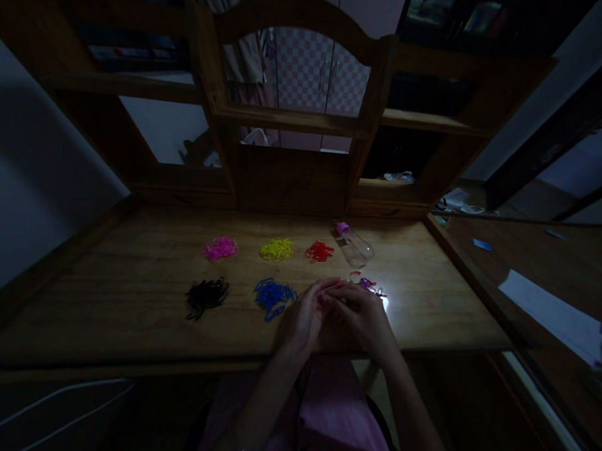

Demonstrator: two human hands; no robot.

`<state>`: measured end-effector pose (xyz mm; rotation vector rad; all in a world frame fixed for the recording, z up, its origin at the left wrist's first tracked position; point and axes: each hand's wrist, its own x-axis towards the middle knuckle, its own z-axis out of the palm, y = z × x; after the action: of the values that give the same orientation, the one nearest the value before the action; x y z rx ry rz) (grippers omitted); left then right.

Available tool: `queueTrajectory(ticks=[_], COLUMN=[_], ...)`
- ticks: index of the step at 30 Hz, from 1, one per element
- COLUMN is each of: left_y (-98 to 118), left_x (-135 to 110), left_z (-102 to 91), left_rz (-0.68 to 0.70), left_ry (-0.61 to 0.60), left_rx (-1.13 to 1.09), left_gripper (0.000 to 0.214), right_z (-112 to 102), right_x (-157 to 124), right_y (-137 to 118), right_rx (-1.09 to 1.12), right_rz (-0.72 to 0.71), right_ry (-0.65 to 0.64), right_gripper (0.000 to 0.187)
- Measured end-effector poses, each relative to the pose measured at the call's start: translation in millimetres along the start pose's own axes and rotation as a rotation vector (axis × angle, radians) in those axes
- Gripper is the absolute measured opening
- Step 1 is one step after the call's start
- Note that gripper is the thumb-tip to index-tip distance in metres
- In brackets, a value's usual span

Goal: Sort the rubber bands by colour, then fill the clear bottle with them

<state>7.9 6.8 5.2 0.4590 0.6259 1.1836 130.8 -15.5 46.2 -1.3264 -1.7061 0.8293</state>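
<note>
On a wooden desk (133,259) lie sorted heaps of small rubber bands: pink (220,248), yellow (276,249), red (319,251), black (205,296) and blue (273,296). My left hand (307,316) and my right hand (362,316) meet at the desk's front edge, fingers curled and pinched together over something too small to make out. A few mixed loose bands (368,284) lie just beyond my right hand. A clear bottle with a pink cap (354,245) lies on its side behind them.
A wooden hutch with shelves and an arched opening (296,119) rises at the back of the desk. A dark side surface with papers (554,314) runs along the right. A white cord (59,409) hangs below the desk at the left. The room is dim.
</note>
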Motion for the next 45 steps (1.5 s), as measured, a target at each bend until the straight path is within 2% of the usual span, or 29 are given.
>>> queueTrajectory(ticks=[5, 8, 14, 22, 30, 35, 40, 42, 45], left_y=[-0.2, 1.1, 4.8, 5.1, 2.8, -0.6, -2.8, -2.9, -2.3], left_x=[0.2, -2.6, -5.6, -3.3, 1.7, 3.1, 6.1, 6.6, 5.1], left_z=[0.4, 1.5, 3.8, -0.1, -5.0, -7.7, -8.0, -7.5, -6.3], left_rz=[0.008, 0.010, -0.047, -0.056, -0.048, -0.057, -0.053, -0.062, -0.058], left_ry=[-0.031, -0.059, -0.007, -0.045, -0.073, -0.083, -0.106, -0.112, -0.089], left_rx=[-0.081, -0.067, 0.026, -0.054, -0.067, -0.047, -0.075, -0.100, -0.127], left_gripper=[0.027, 0.029, 0.037, 0.041, 0.045, 0.047, 0.049, 0.046, 0.035], right_z=[-12.1, -18.3, -11.5, -5.9, -9.6, -15.7, -19.4, -21.6, -28.5], right_x=[2.1, 3.0, 1.2, -0.6, 7.2, 17.1, 28.7, 31.2, 34.7], right_y=[11.2, 16.0, 17.1, 27.5, 19.9, 26.5, 29.1, 28.5, 29.5], right_rx=[0.020, 0.028, 0.024, -0.104, -0.278, -0.312, -0.531, -0.607, -0.596], right_rz=[0.117, 0.149, 0.105, 0.040, -0.092, -0.064, -0.080, -0.086, -0.106], right_ry=[0.141, 0.122, 0.015, 0.112, -0.098, -0.186, -0.303, -0.334, -0.336], right_gripper=[0.023, 0.029, 0.032, 0.017, 0.021, 0.013, 0.012, 0.012, 0.015])
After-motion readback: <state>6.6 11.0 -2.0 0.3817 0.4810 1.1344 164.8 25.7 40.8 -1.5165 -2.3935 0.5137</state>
